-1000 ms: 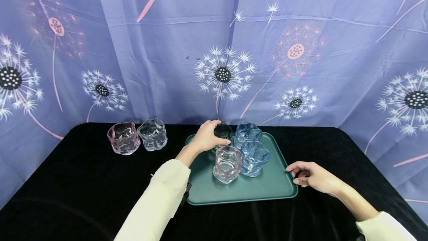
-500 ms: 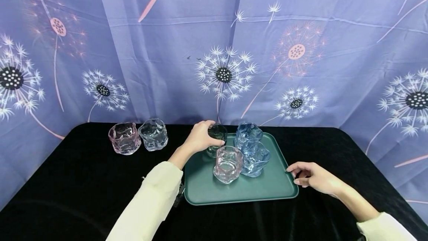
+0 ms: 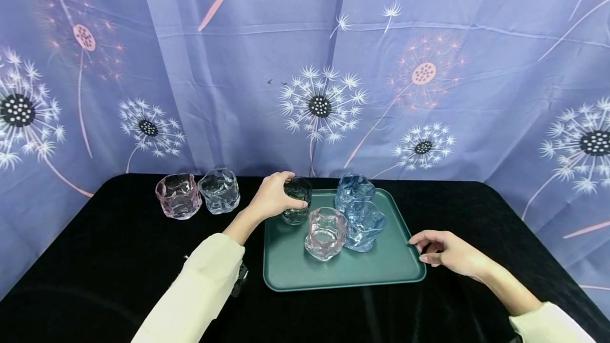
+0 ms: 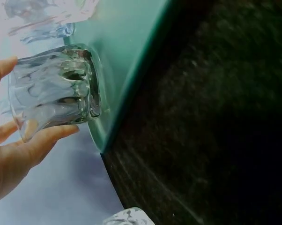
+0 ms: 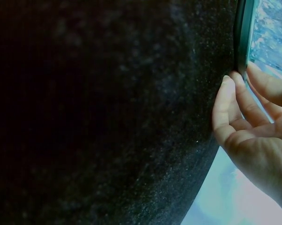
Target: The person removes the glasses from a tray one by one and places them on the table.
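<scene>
My left hand (image 3: 274, 197) grips a dark smoky glass (image 3: 299, 202), thumb on one side and fingers on the other. In the left wrist view the glass (image 4: 56, 91) has its base at the green tray (image 4: 127, 42), by a corner; whether it touches the surface I cannot tell. On the tray (image 3: 295, 269) stand a clear pinkish glass (image 3: 325, 234) and two blue glasses, one in front (image 3: 364, 226) and one behind (image 3: 354, 192). My right hand (image 3: 448, 250) pinches the tray's right rim, thumb and fingers at the edge (image 5: 246, 33) in the right wrist view.
Left of the tray on the black cloth (image 3: 119, 269) stand a pink glass (image 3: 178, 196) and a clear greyish glass (image 3: 220, 191), side by side. A lavender curtain (image 3: 248, 94) with dandelion prints hangs right behind the table.
My left hand has moved left with the smoky glass, from beside the blue glasses toward the tray's back left corner. The right hand has stayed at the rim.
</scene>
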Available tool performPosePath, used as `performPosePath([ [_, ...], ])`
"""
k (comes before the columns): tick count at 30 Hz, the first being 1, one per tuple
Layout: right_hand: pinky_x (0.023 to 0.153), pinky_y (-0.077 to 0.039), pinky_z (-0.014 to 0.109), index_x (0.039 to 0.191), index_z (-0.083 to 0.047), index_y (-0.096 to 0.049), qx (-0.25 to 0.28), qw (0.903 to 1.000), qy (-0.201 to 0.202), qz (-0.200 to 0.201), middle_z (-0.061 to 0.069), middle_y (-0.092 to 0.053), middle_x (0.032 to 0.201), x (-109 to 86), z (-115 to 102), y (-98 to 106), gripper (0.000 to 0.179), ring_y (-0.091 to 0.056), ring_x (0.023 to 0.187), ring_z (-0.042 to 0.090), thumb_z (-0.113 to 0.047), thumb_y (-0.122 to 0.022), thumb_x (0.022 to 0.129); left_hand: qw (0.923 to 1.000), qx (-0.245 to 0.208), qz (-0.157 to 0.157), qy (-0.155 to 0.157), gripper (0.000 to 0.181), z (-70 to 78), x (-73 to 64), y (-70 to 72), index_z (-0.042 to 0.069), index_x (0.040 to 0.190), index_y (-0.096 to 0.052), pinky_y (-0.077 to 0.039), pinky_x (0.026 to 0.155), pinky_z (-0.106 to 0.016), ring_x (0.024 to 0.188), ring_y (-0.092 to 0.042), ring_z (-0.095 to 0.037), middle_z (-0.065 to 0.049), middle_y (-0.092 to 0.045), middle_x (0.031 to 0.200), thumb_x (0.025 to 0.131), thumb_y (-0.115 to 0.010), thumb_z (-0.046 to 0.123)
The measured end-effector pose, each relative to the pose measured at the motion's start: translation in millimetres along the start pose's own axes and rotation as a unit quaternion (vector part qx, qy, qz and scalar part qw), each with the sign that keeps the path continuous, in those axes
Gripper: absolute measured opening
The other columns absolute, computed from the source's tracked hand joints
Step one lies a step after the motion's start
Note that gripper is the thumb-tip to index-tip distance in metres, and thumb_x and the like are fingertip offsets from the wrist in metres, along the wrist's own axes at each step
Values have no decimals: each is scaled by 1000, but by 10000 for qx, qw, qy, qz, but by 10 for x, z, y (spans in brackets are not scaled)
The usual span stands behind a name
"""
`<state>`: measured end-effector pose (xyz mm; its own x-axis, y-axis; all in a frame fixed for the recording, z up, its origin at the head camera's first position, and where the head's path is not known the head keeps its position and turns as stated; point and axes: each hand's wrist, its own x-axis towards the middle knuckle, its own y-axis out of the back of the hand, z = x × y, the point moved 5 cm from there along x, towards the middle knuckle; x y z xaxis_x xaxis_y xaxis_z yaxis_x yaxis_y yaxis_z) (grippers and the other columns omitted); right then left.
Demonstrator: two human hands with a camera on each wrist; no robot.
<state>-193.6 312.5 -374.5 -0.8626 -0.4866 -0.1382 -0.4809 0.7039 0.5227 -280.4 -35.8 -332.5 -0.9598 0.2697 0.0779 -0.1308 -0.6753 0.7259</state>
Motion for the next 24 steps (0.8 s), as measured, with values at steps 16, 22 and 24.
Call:
performPosePath([
  [16,56,-47,29,114,10,-52,27,10000,-46,22,18,-53,93,5,7,2,30,-51,69,13,3,-58,85,9991,248,140,-310,75,-16,-125,222,-2,128,-48,-38,94,-44,117,-44,-33,-17,-51,125,68,-79,31],
  [22,56,-47,28,113,11,-52,16,10000,-51,37,18,-52,93,2,-1,3,30,-51,69,13,3,-58,85,9988,350,166,-301,74,-49,-209,310,-1,128,-48,-38,94,-47,118,-43,-36,-18,-51,125,69,-78,30],
  [24,56,-47,28,113,11,-52,14,10000,-55,35,18,-52,93,1,0,3,30,-51,69,13,3,-58,85,9986,402,176,-296,73,-78,-234,332,-1,128,-48,-38,94,-47,118,-42,-36,-19,-51,125,69,-77,30],
])
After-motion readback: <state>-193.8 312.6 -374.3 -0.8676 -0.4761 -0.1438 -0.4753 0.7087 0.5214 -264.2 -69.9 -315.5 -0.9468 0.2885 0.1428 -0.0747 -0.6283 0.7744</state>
